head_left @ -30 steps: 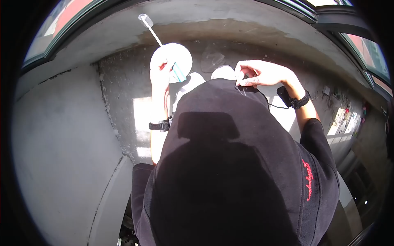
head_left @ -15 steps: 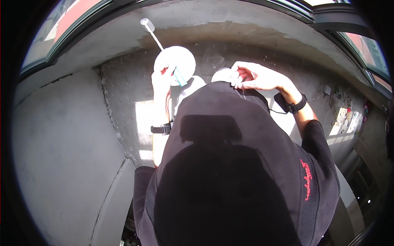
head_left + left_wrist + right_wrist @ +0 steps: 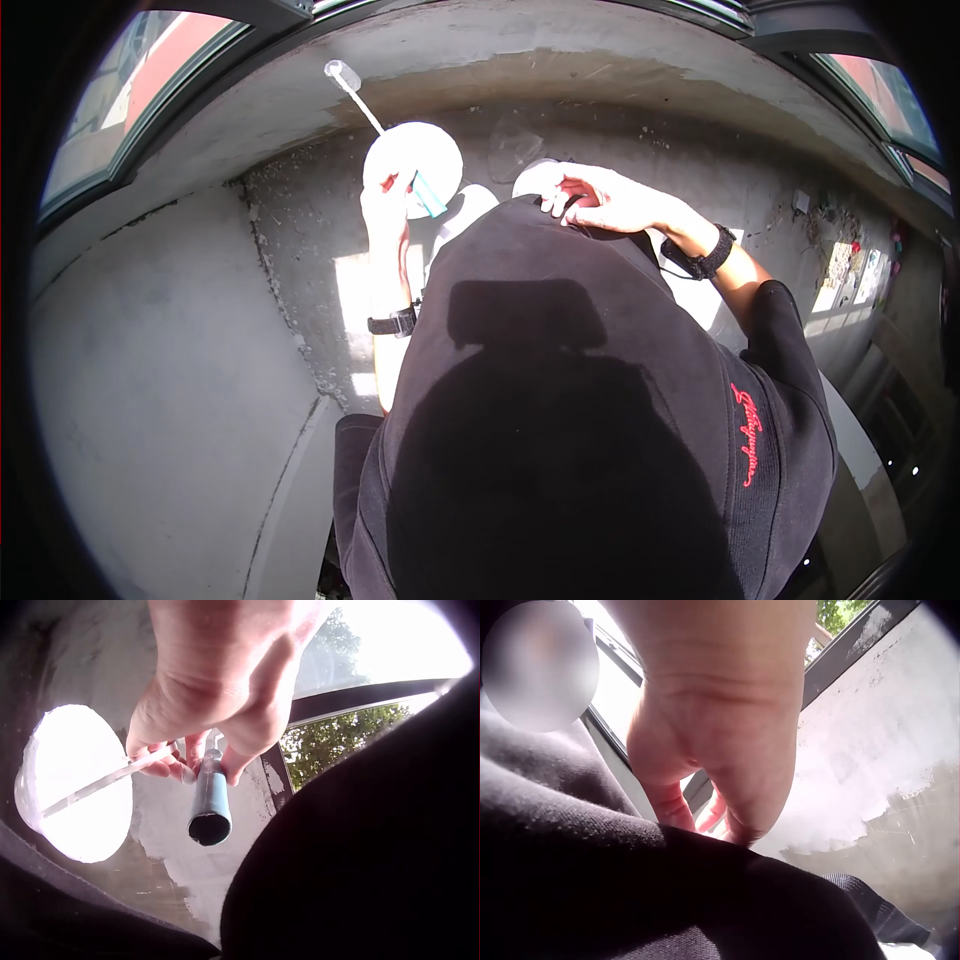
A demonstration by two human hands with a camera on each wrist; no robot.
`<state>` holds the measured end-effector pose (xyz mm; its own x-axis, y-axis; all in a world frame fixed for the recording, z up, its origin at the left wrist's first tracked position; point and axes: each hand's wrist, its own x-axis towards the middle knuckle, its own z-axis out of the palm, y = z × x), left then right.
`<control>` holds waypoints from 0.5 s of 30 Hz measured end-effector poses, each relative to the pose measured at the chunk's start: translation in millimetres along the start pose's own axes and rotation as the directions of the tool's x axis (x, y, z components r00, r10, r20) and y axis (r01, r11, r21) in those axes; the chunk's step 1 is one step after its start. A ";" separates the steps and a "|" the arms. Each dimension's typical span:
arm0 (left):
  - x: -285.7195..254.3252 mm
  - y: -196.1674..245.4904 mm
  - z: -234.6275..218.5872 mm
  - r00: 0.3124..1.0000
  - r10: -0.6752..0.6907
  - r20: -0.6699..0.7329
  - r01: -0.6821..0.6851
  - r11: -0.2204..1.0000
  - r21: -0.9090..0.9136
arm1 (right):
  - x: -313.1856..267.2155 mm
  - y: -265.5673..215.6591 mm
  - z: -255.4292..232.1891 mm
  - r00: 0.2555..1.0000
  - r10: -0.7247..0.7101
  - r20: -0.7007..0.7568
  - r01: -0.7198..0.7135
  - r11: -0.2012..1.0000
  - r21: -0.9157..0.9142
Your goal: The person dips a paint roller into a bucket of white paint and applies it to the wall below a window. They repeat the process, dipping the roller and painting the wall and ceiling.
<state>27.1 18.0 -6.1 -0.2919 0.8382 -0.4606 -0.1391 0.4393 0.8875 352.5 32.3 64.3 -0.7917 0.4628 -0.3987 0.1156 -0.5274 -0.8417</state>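
Observation:
My left hand (image 3: 385, 205) holds a small paint roller by its rod, just above the blue tubular handle (image 3: 210, 802). The roller head (image 3: 343, 75) points away toward the wall. The same fingers grip the pale strap handle (image 3: 105, 780) of a white round bucket (image 3: 437, 150), which hangs beyond the hand and is washed out by sunlight. At the front of the black shirt (image 3: 500, 245), my right hand (image 3: 610, 200) has loosely bent fingers touching the cloth near its lower edge. In the right wrist view dark fabric hides its fingertips.
A low wall (image 3: 560, 75), partly grey-white and partly brownish, curves ahead beneath window frames (image 3: 280, 15). A pale panel (image 3: 150, 390) fills the left side. Clear plastic (image 3: 515, 145) lies on the floor near the shoes, and small debris (image 3: 840, 240) is scattered at right.
My right hand has moved left along the shirt's front edge, and its fingers have loosened from a pinch there. The left hand still holds the roller and bucket, slightly lower in view.

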 end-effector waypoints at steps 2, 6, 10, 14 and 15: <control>-1.1 -1.0 -1.4 0.999 0.000 0.033 0.000 1.000 -0.015 | -1.4 -2.5 1.4 1.000 0.007 0.002 -0.007 1.000 -0.009; 3.4 -6.1 -3.2 0.999 0.009 0.052 -0.007 0.999 -0.031 | -3.3 -7.8 -1.4 0.999 0.054 0.008 -0.053 0.997 -0.064; 4.4 -6.7 -2.8 0.998 0.010 0.059 -0.008 0.999 -0.034 | 0.8 4.1 -0.3 0.998 -0.055 -0.035 0.052 0.995 -0.085; 5.5 -8.9 -0.5 0.998 -0.007 0.061 0.008 1.000 -0.013 | -0.8 -4.3 1.2 0.997 0.026 -0.079 -0.038 0.987 -0.155; 4.6 -7.8 0.6 0.998 -0.007 0.062 0.008 1.000 -0.013 | -1.0 -8.6 2.9 0.989 0.095 -0.114 -0.105 0.990 -0.089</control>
<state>27.4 18.6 -15.2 -0.2322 0.8535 -0.4664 -0.1540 0.4412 0.8841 350.6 34.3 73.0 -0.7038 0.4886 -0.5157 0.2512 -0.5078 -0.8240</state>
